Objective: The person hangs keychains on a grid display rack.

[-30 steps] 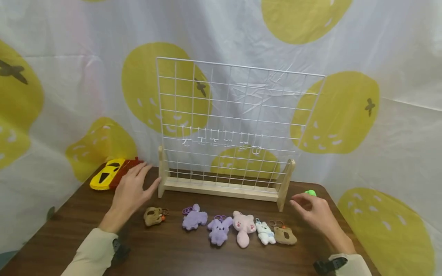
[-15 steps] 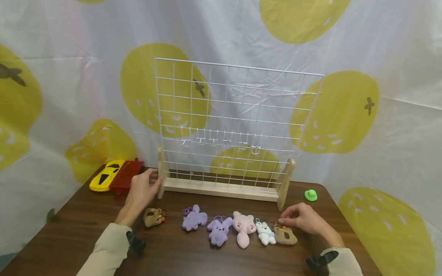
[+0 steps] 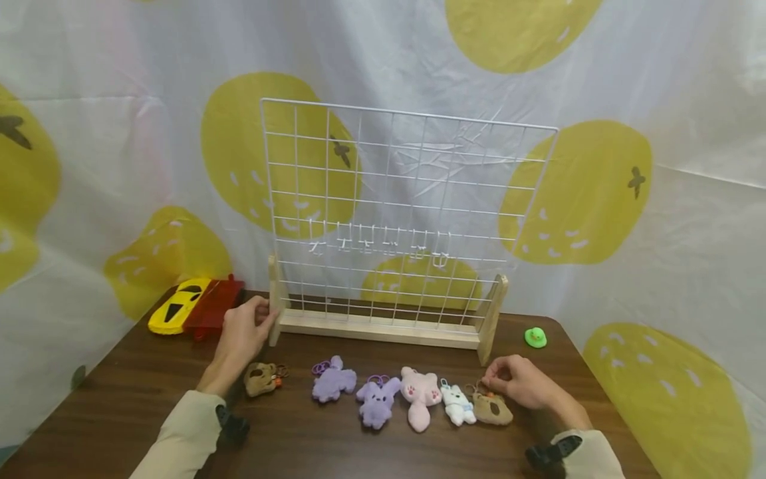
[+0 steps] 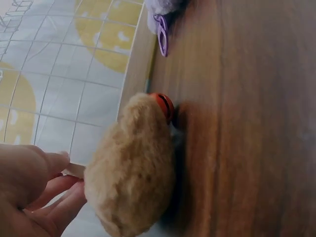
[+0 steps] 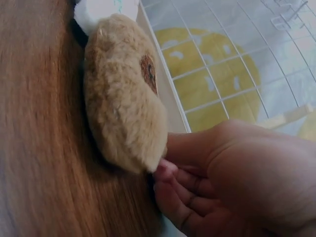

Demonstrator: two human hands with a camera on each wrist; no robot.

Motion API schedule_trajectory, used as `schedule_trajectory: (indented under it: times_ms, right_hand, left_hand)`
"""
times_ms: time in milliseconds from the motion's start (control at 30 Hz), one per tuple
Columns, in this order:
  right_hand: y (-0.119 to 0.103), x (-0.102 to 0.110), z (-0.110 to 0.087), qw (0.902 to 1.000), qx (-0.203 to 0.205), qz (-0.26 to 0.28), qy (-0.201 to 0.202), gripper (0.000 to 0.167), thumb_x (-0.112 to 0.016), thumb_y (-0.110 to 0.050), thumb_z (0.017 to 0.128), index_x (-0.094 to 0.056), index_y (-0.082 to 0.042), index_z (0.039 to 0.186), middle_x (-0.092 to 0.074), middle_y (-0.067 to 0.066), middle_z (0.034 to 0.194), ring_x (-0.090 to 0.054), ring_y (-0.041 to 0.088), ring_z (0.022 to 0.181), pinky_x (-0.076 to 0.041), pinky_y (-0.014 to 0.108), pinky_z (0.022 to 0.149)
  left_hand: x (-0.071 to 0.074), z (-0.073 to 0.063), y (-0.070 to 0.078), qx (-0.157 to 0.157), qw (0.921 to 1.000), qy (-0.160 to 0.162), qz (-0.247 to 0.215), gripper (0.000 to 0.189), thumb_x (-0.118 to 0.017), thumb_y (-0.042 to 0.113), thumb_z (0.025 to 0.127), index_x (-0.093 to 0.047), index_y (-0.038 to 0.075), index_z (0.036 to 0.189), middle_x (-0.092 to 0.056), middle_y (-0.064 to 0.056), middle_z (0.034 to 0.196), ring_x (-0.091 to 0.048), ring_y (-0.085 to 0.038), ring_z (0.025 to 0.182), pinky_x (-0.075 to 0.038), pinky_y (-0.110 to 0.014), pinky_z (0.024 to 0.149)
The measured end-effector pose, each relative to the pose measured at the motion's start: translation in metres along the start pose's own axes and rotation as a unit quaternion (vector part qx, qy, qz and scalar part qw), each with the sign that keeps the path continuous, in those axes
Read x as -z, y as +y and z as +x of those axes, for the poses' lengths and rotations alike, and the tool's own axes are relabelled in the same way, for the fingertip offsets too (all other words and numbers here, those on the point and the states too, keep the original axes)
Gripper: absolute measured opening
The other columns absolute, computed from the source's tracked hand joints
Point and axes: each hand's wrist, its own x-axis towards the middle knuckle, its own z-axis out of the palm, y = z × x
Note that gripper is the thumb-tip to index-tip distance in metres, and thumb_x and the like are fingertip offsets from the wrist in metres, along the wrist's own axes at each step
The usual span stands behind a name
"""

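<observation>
A white wire grid rack [image 3: 413, 179] stands on wooden feet at the back of the table. My left hand [image 3: 242, 332] grips its left wooden foot [image 4: 75, 170] between thumb and fingers. Beside that hand lies a brown plush keychain [image 3: 260, 379] with an orange bell [image 4: 163, 106]. My right hand [image 3: 523, 382] has its fingers bent close to the rack's right foot [image 3: 492, 319] and a second brown plush keychain [image 3: 492, 409]. Its fingertips are partly hidden behind that plush [image 5: 121, 94] in the right wrist view; I cannot tell whether they pinch anything.
Between the hands lie two purple plush keychains [image 3: 334, 382], a pink plush [image 3: 420, 396] and a white plush keychain [image 3: 458, 404]. Several white hooks [image 3: 391, 243] hang on the grid. A yellow and red car-shaped object [image 3: 194, 307] lies back left, a green duck [image 3: 535, 337] back right.
My left hand has moved right and forward from beside the car-shaped object onto the rack's left foot. My right hand has come down and left, away from the duck, to the brown plush keychain.
</observation>
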Motion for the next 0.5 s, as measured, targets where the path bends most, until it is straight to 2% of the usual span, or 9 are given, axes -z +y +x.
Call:
schedule_trajectory:
  times_ms: [200,500]
  right_hand:
    - [0.006,0.0,-0.001,0.9991,-0.018,0.033,0.019,0.01,-0.072,-0.014,0.104,-0.073,-0.006,0.099,-0.074,0.003,0.093,-0.068,0.011,0.088,-0.055,0.023,0.07]
    - [0.012,-0.002,-0.001,0.9964,-0.022,0.051,0.064,0.01,-0.076,-0.012,0.101,-0.073,-0.002,0.103,-0.075,0.004,0.092,-0.073,0.015,0.087,-0.058,0.024,0.069]
  left_hand:
    - [0.0,-0.001,0.0,0.002,1.0,0.006,-0.006,0.022,-0.077,0.014,0.102,-0.073,-0.004,0.115,-0.081,-0.024,0.105,-0.08,-0.036,0.09,-0.066,-0.054,0.083]
    - [-0.001,0.0,0.001,-0.008,0.9998,0.014,-0.008,0.021,-0.077,0.012,0.101,-0.072,-0.004,0.114,-0.081,-0.024,0.104,-0.08,-0.037,0.09,-0.065,-0.055,0.083]
